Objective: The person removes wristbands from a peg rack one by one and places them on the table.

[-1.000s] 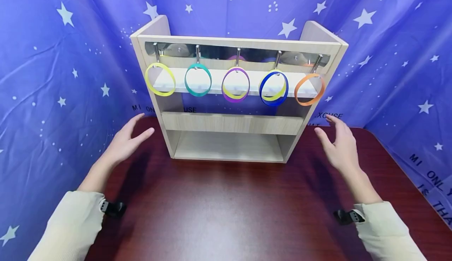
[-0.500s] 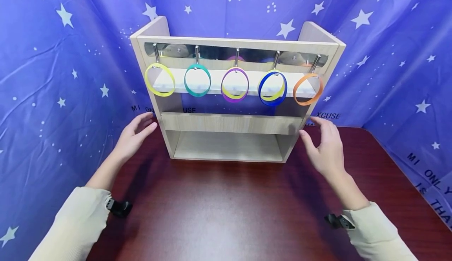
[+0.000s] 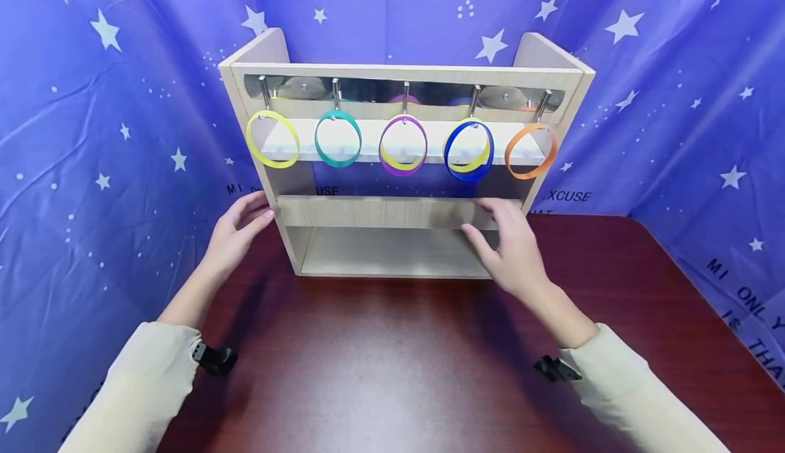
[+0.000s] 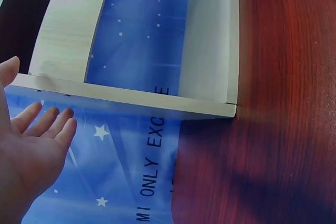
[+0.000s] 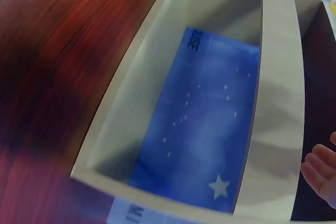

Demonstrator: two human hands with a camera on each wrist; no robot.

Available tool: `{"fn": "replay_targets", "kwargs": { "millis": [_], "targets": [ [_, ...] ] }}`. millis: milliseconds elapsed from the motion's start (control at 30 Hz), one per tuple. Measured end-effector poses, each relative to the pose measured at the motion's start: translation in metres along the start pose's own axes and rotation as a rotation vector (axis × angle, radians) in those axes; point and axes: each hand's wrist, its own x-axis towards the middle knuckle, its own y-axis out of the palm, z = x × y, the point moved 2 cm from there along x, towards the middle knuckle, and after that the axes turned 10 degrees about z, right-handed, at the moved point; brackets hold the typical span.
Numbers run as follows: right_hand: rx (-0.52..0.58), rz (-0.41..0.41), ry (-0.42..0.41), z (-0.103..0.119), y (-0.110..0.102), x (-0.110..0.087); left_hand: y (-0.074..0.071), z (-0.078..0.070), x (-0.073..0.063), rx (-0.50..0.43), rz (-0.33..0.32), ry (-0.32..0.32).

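A pale wooden rack [image 3: 380, 212] stands on the table, coloured rings hanging from its metal pegs. From left to right hang a yellow ring [image 3: 274, 164], a teal ring [image 3: 339, 163], a purple ring [image 3: 403, 172] with a yellow one behind, a blue ring [image 3: 469, 176] with a yellow one behind, and an orange ring [image 3: 526, 176]. My left hand [image 3: 233, 235] is beside the rack's left side panel, fingers loosely bent; in the left wrist view its palm [image 4: 37, 161] holds nothing. My right hand [image 3: 509, 252], fingers relaxed and holding nothing, is before the crossboard's right end.
The dark red wooden table [image 3: 380, 344] extends in front of the rack and to its right. A blue curtain [image 3: 122, 167] with white stars and lettering surrounds it at the back and sides. A white shelf [image 3: 374, 146] lies behind the rings.
My right hand has moved left, from beyond the rack's right side to in front of its crossboard. The left hand has come closer to the left panel. The rings hang as before.
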Motion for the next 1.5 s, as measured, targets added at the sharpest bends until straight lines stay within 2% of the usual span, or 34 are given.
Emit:
{"fn": "replay_targets", "kwargs": {
  "millis": [233, 500, 600, 767, 967, 1300, 1500],
  "targets": [
    [0.040, 0.084, -0.008, 0.021, 0.012, 0.015, -0.002, 0.007, 0.005, -0.075, -0.045, 0.020],
    [0.089, 0.051, -0.049, 0.037, 0.017, 0.027, -0.007, 0.006, 0.019, -0.154, -0.020, 0.035],
    [0.127, 0.045, -0.047, 0.043, 0.017, 0.031, -0.007, 0.004, 0.023, -0.253, 0.002, 0.058],
    [0.214, 0.040, -0.031, 0.056, 0.023, 0.040, -0.009, 0.003, 0.027, -0.477, 0.028, 0.103],
    [0.301, 0.055, -0.050, 0.076, 0.035, 0.047, -0.011, 0.006, 0.029, -0.591, 0.028, 0.135],
    [0.381, 0.094, -0.071, 0.101, 0.051, 0.061, -0.013, 0.007, 0.027, -0.645, 0.080, 0.136],
    [0.394, 0.114, -0.090, 0.111, 0.063, 0.069, -0.014, 0.005, 0.028, -0.628, 0.087, 0.121]
  ]
}}
